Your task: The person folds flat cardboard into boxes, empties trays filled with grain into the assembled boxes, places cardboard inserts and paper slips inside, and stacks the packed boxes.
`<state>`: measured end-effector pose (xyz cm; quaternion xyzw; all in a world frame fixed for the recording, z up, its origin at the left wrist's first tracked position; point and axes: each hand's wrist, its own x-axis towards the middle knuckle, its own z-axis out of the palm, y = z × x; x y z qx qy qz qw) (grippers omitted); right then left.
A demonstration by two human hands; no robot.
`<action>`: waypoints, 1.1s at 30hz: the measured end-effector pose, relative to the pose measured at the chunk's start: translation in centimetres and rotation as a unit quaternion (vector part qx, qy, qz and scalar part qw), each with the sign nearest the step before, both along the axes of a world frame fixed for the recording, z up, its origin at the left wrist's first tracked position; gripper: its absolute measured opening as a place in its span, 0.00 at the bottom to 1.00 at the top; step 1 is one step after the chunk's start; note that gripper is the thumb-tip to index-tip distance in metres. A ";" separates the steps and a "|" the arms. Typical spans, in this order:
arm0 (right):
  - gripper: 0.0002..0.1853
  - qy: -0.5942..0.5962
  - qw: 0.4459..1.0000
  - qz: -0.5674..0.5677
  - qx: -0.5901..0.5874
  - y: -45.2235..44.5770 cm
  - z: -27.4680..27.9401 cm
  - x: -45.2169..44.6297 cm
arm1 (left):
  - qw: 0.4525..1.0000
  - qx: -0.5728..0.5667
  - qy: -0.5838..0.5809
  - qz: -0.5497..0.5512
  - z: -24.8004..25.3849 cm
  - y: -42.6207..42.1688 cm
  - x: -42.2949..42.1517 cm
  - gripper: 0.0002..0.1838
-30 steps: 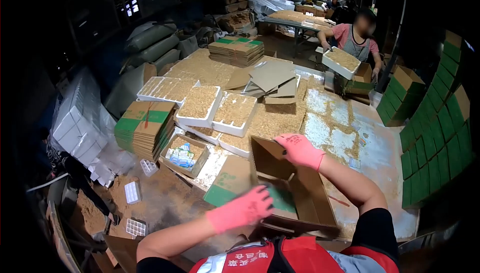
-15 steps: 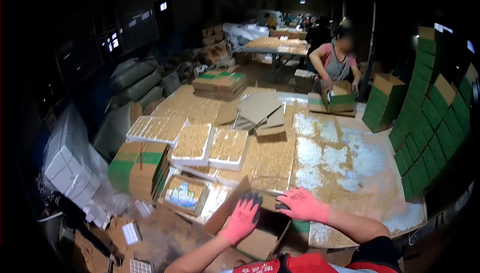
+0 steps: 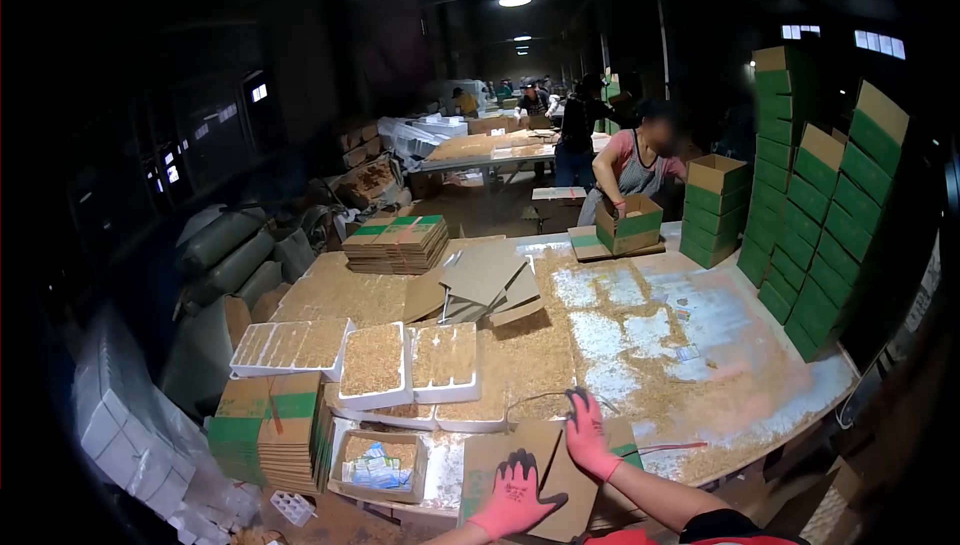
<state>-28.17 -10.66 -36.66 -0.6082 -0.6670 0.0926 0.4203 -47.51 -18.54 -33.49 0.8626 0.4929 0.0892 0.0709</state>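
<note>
A brown and green cardboard box is in front of me at the near table edge, its flaps lying across the top with a dark slit between them. My left hand, in a pink glove with dark fingertips, rests on the left of it with fingers spread. My right hand, gloved alike, lies along the right flap with its fingers stretched forward. A thin strap arches just beyond the box. To the left is an open carton holding blue and white packets and tan shavings.
White foam trays full of tan shavings stand ahead left, beside bundled flat cartons. Grey cardboard sheets lie mid-table. Green cartons are stacked high at right. Across the table, a co-worker reaches into a box.
The box in front of me stood open with its inside showing; now its flaps are down. My hands have moved from the upright flaps onto the top. The view has shifted.
</note>
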 end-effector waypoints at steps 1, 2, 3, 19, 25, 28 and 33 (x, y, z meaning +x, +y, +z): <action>0.29 0.032 0.998 -0.043 0.027 -1.6 1.2 0.8 | 0.999 -0.011 -0.032 -0.005 0.3 0.5 -0.8 0.53; 0.28 0.068 0.993 -0.085 0.054 -2.4 1.9 1.3 | 0.998 -0.022 -0.059 -0.009 0.9 1.2 -2.8 0.52; 0.28 0.097 0.987 -0.124 -0.014 -3.7 -0.5 1.5 | 0.995 -0.046 -0.090 0.007 1.0 2.5 -5.2 0.49; 0.35 -0.203 0.691 0.658 -0.219 -5.1 5.2 -3.0 | 0.587 -0.304 -0.651 0.374 -4.9 -2.5 -18.2 0.25; 0.26 0.009 0.792 0.527 -0.308 7.1 11.9 -13.6 | 0.824 -0.201 -0.451 0.278 -7.1 3.4 -11.1 0.28; 0.37 0.194 0.880 0.352 -0.254 20.2 -2.3 -25.5 | 0.810 -0.298 -0.352 0.362 -6.0 6.1 -10.8 0.27; 0.57 0.242 0.849 0.051 -0.467 26.2 -8.8 -38.8 | 0.843 -0.210 -0.340 0.359 -8.7 6.0 -11.0 0.30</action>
